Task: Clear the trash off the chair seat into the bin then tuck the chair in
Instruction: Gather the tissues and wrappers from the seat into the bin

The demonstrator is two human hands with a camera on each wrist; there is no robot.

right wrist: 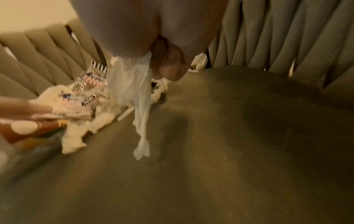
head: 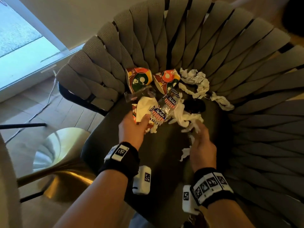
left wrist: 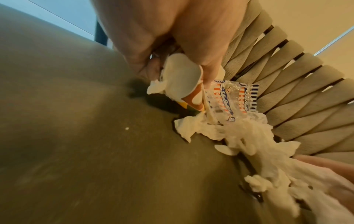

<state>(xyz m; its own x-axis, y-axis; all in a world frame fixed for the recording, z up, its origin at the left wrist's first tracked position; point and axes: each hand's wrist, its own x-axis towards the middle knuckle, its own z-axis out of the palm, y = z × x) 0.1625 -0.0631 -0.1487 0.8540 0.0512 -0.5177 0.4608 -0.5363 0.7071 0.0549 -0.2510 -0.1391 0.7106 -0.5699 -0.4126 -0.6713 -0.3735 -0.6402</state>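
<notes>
here our left hand (head: 133,127) grips a crushed paper cup (head: 142,109) with a cracker wrapper (head: 160,112), and our right hand (head: 202,145) pinches a strip of white tissue (right wrist: 134,84); more cups (head: 139,79) and crumpled tissue (head: 195,81) lie on the chair seat (head: 161,145) near the woven backrest (head: 213,46)

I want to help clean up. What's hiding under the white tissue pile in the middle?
A black round thing pokes out behind the tissue pile on the chair seat. Whatever lies under the pile is covered.
</notes>
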